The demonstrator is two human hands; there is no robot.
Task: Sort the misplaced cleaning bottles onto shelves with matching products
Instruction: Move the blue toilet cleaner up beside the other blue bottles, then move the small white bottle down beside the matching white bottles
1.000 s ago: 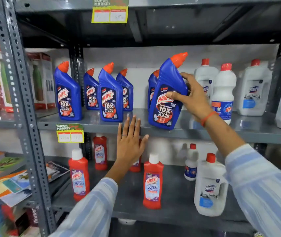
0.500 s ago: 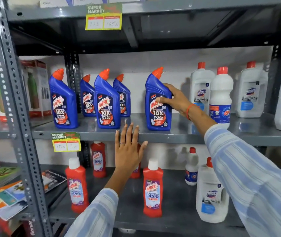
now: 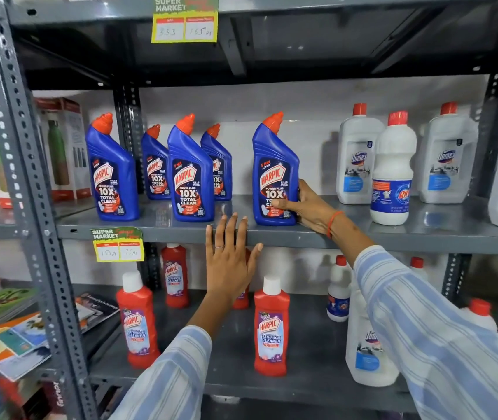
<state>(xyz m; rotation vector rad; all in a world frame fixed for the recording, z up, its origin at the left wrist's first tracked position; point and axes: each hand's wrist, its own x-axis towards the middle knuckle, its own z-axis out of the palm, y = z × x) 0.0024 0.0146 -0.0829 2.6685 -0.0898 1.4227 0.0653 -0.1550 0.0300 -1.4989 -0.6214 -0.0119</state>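
A blue Harpic bottle (image 3: pixel 275 174) with an orange cap stands upright on the middle shelf (image 3: pixel 302 236). My right hand (image 3: pixel 308 207) wraps its lower right side, thumb across the label. Several matching blue Harpic bottles (image 3: pixel 190 174) stand to its left on the same shelf. My left hand (image 3: pixel 229 262) is flat and open, fingers spread, fingertips against the shelf's front edge. White Domex bottles (image 3: pixel 358 159) and a white Rin bottle (image 3: pixel 393 174) stand at the right of that shelf. On the lower shelf are red Harpic bathroom cleaner bottles (image 3: pixel 272 328).
The lower shelf also holds a large white Domex jug (image 3: pixel 366 347) and a small white bottle (image 3: pixel 338 291). A grey perforated upright (image 3: pixel 26 183) stands at the left, with boxed flasks (image 3: pixel 62 150) and stacked books (image 3: pixel 14 334) beyond it. Yellow price tags (image 3: pixel 118 245) hang from shelf edges.
My right hand has brought the blue bottle from a raised tilt down onto the middle shelf, upright, and slid lower on its side. My left hand has stayed at the shelf edge.
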